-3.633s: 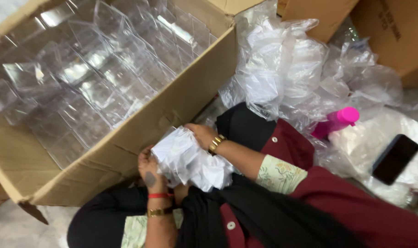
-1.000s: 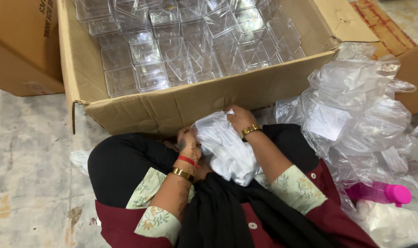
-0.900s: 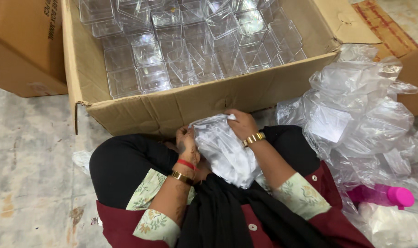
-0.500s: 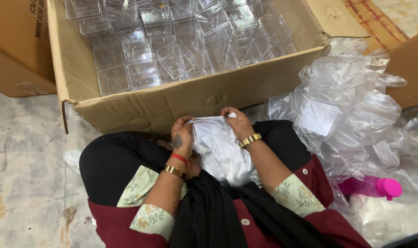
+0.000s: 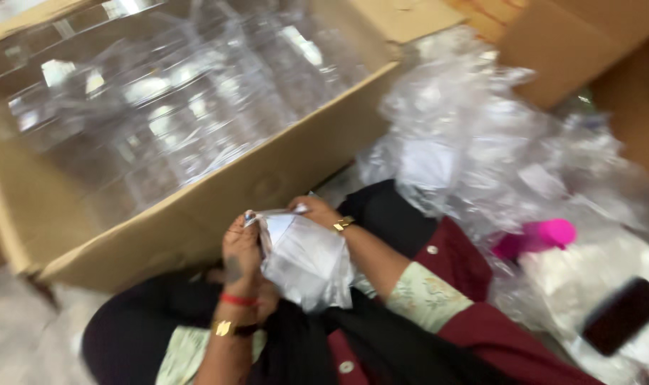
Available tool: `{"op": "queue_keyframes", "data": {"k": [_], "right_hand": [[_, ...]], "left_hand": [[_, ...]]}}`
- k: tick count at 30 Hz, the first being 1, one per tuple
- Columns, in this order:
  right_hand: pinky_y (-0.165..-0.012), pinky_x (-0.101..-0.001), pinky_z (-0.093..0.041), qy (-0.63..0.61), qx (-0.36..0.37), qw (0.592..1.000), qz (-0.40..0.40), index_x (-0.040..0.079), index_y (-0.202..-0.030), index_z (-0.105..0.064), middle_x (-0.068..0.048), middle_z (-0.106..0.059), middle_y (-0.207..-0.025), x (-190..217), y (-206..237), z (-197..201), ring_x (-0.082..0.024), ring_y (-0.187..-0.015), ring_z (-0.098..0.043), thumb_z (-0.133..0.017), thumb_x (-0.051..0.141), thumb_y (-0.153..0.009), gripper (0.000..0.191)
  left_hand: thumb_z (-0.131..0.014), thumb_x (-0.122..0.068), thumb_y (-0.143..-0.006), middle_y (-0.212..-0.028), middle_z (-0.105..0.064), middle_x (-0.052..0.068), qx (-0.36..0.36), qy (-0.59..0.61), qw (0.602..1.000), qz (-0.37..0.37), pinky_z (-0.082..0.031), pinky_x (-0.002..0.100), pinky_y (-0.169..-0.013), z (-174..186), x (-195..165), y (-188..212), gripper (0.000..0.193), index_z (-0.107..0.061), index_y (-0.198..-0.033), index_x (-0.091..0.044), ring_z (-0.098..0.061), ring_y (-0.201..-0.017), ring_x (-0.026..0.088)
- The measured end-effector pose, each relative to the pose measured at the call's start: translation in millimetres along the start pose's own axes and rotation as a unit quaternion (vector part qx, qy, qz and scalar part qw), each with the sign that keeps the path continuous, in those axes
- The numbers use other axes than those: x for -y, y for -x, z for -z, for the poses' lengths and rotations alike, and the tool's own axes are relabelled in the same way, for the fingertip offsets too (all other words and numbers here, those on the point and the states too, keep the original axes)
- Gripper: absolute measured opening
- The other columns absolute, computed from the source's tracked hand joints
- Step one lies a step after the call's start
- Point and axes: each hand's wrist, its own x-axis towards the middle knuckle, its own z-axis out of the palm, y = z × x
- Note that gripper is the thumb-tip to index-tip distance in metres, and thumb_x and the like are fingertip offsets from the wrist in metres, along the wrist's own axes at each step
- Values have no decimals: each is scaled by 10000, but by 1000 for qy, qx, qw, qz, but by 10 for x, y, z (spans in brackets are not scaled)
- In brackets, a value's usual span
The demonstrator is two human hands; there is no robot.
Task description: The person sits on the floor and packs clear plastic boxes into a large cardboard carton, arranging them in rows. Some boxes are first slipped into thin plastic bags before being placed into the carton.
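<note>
Both hands up in the lap, just off the near wall of one big cardboard box [image 5: 217, 207]. Left hand [image 5: 240, 249] and right hand [image 5: 316, 212] pinching the top edge of one crinkly clear plastic bag [image 5: 306, 260]. Box packed with clear plastic containers [image 5: 167, 114], too blurred to count. Heaped clear plastic wrap [image 5: 481, 142] to the right, one pink bottle [image 5: 538, 237], one dark phone [image 5: 624, 314].

Packing workroom, cardboard carton [image 5: 196, 214], plastic bags [image 5: 481, 142]
</note>
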Motion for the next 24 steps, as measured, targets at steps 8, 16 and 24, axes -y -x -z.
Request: {"op": "queue_keyframes", "data": {"k": [8,16,24], "right_hand": [[-804,-342,-550,141,-389,871,-264,105,-1174,-681,-58,-702,-990,232,-142,2,-202,-910,-677,-564,172,-1030,198],[-786,-328,-556,-70,-110,972,-193,91,-1104,-692,-61,-719,-981,336,76,74,-170,-892,-685,-624,163,-983,156],[-813,-304,-549,-227,-184,949,-116,49,-1066,-705,-65,-721,-977,207,68,142,-147,-905,-676,-594,164,-1021,166]], "left_hand": [[-475,-108,-1070,-1387,-662,117,442,-139,886,-28,-470,341,-1122,-2314,-538,-436,352,-600,-1379,4,-607,-1290,207],[-537,-85,-1054,-1579,-492,123,479,-129,864,-90,-312,357,-1247,-3422,671,-891,413,-566,-1467,-97,-410,-1498,239],[-650,-165,-979,-1424,-648,103,279,-426,833,-214,-444,389,-1160,-1913,494,-379,329,-659,-1305,-119,-578,-1364,265]]}}
